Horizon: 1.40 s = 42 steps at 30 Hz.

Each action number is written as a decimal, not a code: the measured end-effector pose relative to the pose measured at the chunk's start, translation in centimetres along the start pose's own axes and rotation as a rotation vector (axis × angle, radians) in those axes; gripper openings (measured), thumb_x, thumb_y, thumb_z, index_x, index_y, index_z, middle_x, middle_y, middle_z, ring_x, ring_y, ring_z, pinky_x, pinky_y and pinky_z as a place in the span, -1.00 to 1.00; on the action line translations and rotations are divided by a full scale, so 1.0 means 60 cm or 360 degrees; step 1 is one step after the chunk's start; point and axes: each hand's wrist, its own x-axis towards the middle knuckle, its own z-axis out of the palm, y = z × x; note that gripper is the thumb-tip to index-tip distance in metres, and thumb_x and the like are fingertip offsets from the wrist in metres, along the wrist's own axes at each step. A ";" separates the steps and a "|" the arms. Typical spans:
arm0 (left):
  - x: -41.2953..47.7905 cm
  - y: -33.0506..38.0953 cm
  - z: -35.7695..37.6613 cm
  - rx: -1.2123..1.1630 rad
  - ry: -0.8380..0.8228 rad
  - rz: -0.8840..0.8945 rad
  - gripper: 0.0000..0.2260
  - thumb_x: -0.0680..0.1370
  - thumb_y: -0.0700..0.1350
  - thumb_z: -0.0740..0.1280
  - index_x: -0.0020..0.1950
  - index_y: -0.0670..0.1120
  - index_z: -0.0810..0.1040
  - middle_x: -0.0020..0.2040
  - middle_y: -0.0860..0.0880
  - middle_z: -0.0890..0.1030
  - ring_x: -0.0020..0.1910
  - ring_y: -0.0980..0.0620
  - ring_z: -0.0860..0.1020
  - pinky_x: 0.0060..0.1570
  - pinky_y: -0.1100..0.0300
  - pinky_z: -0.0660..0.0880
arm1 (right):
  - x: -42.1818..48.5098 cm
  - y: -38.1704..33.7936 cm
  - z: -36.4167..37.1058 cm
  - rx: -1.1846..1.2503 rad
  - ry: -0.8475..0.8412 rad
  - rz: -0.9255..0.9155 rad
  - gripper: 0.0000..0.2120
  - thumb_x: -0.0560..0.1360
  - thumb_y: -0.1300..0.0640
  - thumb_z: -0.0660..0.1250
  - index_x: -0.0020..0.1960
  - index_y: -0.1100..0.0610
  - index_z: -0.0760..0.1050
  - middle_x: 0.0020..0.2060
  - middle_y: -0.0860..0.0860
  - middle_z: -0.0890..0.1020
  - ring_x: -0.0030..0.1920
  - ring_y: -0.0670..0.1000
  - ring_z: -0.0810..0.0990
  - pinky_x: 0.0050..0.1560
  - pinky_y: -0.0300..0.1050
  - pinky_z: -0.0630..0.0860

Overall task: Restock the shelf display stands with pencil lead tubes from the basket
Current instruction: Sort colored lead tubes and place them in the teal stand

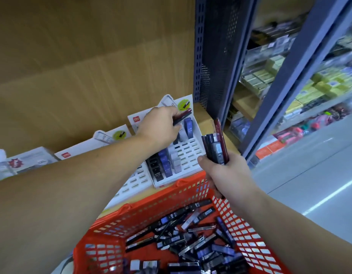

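A white slotted display stand point(191, 155) sits on the wooden shelf, holding a few black, blue and white lead tubes point(165, 165). My left hand point(161, 127) reaches over its upper rows and pinches a dark red lead tube point(184, 115). My right hand point(228, 175) grips a bundle of dark and red tubes point(215, 145) upright, just right of the stand. Below, the red plastic basket point(191, 194) holds several loose tubes point(193, 242) in black, blue and silver.
A second white stand point(104, 143) sits to the left, with other packaged goods point(22, 161) beyond it. A dark perforated shelf upright point(212, 56) rises right of the stand. Stocked shelves point(289, 72) and a grey aisle floor point(309, 175) lie to the right.
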 end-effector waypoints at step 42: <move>-0.071 -0.001 -0.072 -0.1342 -0.0774 -0.0573 -0.79 0.56 -0.04 0.49 -0.01 -0.18 0.63 -0.28 -0.11 0.58 -0.45 0.07 0.40 -0.59 0.29 0.22 | -0.001 -0.026 0.015 0.0321 -0.0677 0.0435 -0.79 0.57 0.21 0.38 0.14 0.31 0.55 -0.25 0.15 0.62 -0.40 0.02 0.50 -0.49 -0.14 0.25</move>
